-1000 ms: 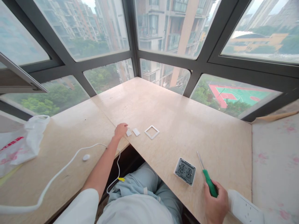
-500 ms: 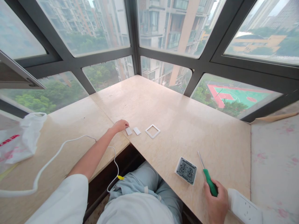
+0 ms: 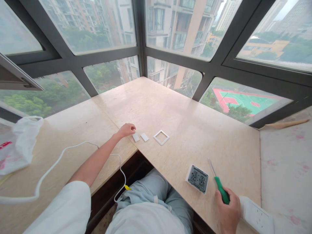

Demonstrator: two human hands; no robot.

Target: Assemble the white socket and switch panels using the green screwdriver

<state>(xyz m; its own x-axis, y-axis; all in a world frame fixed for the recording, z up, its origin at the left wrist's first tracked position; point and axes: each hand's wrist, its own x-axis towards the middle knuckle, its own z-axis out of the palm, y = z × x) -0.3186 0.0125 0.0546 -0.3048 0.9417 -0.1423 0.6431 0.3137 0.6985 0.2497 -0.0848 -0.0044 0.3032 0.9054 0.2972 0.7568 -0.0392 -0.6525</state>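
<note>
Holding the green screwdriver (image 3: 217, 182) by its handle (image 3: 224, 197) in our right grip (image 3: 228, 207), we had its tip (image 3: 209, 159) free and the grey-faced box (image 3: 198, 179) just leftward, within reach; our left grip (image 3: 126, 130), curled beside two white plates (image 3: 144, 137), perhaps pinched something tiny.

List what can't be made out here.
Head view:
Left hand: too small to tell whether it pinches anything.
Green-handled screwdriver: slotted or cross, too small; right hand hides its butt.
Plastic bag: left edge cuts it off; contents hidden inside.
Power strip: bottom edge cuts it off.
</note>
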